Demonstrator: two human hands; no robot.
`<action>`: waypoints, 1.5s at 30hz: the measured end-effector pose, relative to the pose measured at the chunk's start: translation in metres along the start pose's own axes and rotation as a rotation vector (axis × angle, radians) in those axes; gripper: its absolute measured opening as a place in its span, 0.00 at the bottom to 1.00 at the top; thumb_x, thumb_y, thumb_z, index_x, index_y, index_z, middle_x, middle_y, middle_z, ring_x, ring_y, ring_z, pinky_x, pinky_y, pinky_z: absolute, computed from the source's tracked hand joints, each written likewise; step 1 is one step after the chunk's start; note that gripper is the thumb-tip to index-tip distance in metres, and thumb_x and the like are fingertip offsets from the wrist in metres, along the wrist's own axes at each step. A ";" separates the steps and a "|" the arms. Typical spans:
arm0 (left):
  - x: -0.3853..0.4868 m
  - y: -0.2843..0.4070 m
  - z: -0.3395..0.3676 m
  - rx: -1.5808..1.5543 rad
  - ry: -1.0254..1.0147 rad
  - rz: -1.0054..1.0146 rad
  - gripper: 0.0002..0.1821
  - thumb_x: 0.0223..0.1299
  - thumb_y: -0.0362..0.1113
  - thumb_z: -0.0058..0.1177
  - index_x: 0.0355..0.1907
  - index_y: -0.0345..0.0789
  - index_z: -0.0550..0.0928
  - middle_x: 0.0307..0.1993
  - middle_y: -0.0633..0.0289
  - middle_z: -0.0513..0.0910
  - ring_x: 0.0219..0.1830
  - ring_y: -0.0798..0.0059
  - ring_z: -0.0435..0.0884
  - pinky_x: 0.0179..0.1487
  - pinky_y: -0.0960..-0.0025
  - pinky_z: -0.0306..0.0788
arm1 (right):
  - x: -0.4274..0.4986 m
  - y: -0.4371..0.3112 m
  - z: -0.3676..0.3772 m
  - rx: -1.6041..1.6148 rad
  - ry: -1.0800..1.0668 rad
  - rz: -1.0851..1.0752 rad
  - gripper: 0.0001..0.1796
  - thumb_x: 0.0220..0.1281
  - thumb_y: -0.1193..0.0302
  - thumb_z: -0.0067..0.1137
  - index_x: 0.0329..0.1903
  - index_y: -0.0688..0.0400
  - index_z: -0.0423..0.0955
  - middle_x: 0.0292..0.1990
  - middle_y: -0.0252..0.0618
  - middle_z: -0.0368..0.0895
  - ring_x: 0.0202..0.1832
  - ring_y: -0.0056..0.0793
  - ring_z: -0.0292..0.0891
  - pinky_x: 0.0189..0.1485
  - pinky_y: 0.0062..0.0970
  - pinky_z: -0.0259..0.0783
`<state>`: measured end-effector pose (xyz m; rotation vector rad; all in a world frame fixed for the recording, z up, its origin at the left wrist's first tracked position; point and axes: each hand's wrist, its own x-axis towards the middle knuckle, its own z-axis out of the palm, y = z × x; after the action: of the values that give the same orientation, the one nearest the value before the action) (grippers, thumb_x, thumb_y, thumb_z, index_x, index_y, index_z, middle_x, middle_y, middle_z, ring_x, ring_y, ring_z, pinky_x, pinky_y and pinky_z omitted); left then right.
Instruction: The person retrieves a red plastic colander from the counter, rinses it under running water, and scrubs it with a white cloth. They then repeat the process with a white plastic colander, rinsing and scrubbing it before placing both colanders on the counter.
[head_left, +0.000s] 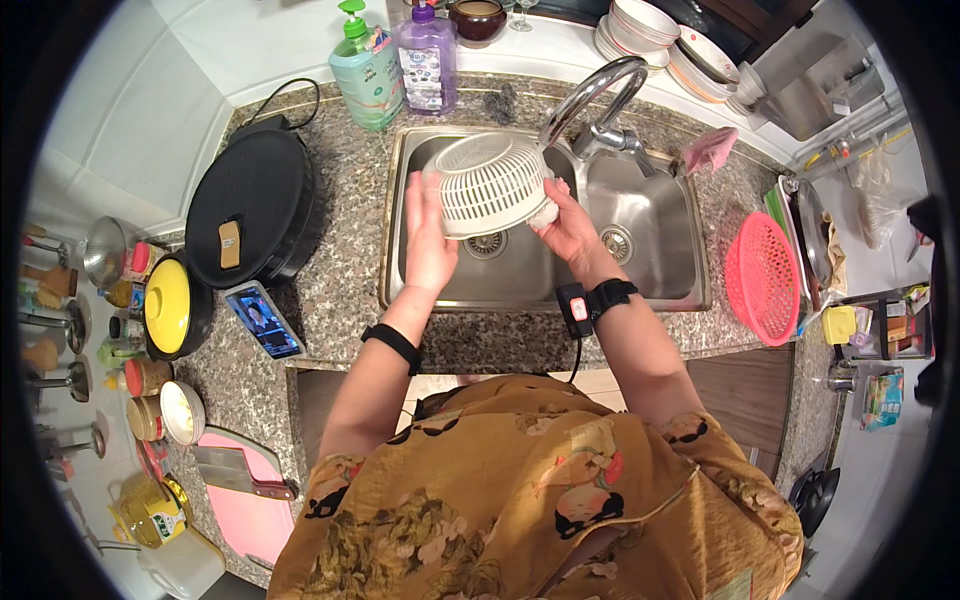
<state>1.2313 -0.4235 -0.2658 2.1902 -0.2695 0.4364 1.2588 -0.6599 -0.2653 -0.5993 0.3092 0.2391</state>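
Observation:
A white slotted plastic basket (491, 187) is held tilted over the left bowl of the steel double sink (517, 289), its slotted base towards the faucet side. My left hand (429, 236) supports its left side, the fingers partly hidden behind it. At the basket's right rim, my right hand (568, 225) grips it together with a crumpled white cloth or mesh (545, 214). The chrome faucet (600, 97) arches above, its spout end close to the basket's upper right. Whether water runs is hard to tell.
Green (367, 75) and purple pump bottles (427, 64) stand behind the sink. A black electric pan (251, 202) and a propped phone (264, 319) are at left. A cleaver (232, 471) lies on a pink cutting board (244, 510). A pink colander (763, 277) stands right of the sink.

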 end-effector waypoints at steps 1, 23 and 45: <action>0.001 -0.003 0.003 -0.090 0.096 -0.072 0.49 0.49 0.13 0.50 0.76 0.43 0.53 0.75 0.49 0.49 0.77 0.53 0.49 0.73 0.61 0.59 | -0.002 0.001 0.002 0.015 -0.066 -0.005 0.18 0.70 0.68 0.56 0.59 0.51 0.66 0.56 0.33 0.77 0.56 0.32 0.76 0.56 0.39 0.77; 0.027 0.038 0.028 -1.098 -0.058 -0.629 0.23 0.77 0.33 0.37 0.71 0.38 0.64 0.60 0.61 0.76 0.57 0.78 0.75 0.60 0.73 0.69 | -0.027 0.037 0.057 -1.975 -0.250 -1.099 0.21 0.54 0.74 0.61 0.53 0.54 0.75 0.53 0.43 0.72 0.57 0.47 0.66 0.59 0.42 0.65; 0.025 -0.012 0.023 -0.304 -0.107 -0.349 0.17 0.62 0.44 0.61 0.51 0.42 0.85 0.35 0.55 0.87 0.35 0.74 0.87 0.40 0.73 0.75 | 0.029 0.042 0.052 -1.632 -0.278 -1.234 0.10 0.70 0.70 0.51 0.50 0.60 0.74 0.41 0.43 0.76 0.44 0.35 0.76 0.51 0.30 0.71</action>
<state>1.2636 -0.4359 -0.2776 1.9118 -0.0051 0.0768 1.2839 -0.5918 -0.2566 -2.1922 -0.6723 -0.7322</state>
